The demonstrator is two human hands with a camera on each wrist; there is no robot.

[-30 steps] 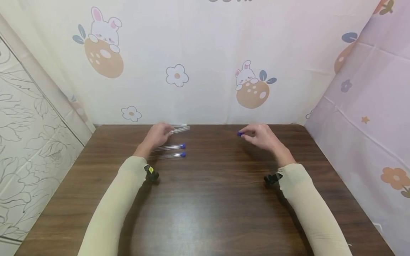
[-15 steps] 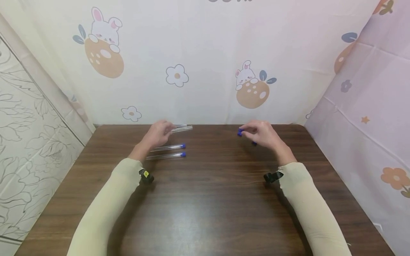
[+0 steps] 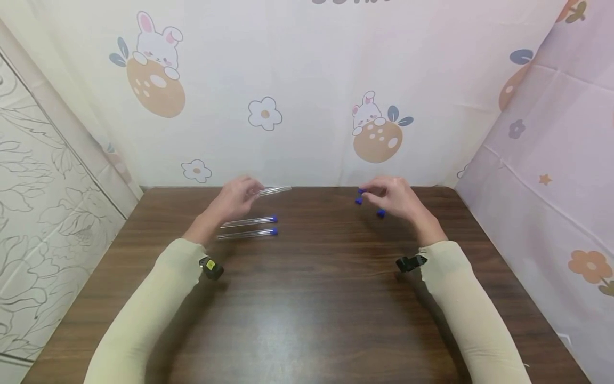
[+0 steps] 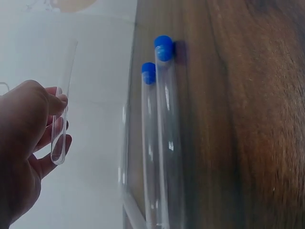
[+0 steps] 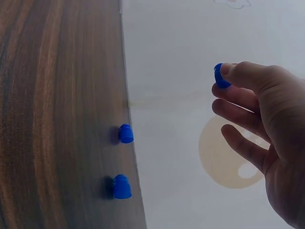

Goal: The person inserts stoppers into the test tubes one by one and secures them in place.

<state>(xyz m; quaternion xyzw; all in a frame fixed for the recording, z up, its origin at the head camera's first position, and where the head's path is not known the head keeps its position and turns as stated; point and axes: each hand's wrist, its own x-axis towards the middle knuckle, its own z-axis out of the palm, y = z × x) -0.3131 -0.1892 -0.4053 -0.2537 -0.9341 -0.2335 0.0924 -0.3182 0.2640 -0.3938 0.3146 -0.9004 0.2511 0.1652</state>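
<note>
My left hand (image 3: 237, 198) holds a clear test tube (image 4: 64, 107) between thumb and fingers above the table's back edge. The tube's rounded end is low in the left wrist view and its uncapped end points up. On the table beside this hand lie two test tubes with blue stoppers, the farther tube (image 3: 249, 222) and the nearer tube (image 3: 247, 234). My right hand (image 3: 392, 197) pinches a blue stopper (image 5: 220, 76) between thumb and index finger, raised off the table. Below it two loose stoppers rest on the wood, one stopper (image 5: 126, 133) and another stopper (image 5: 121, 187).
The brown wooden table (image 3: 307, 298) meets a patterned cloth (image 3: 307, 106) at its back edge. More clear tubing (image 4: 123, 143) lies along that edge, partly seen in the left wrist view. A second cloth (image 3: 542, 160) hangs at the right side.
Both hands have risen slightly, the left with the test tube, the right with the blue stopper. The left forearm has swung outward to the left. Two loose stoppers have come into sight.
</note>
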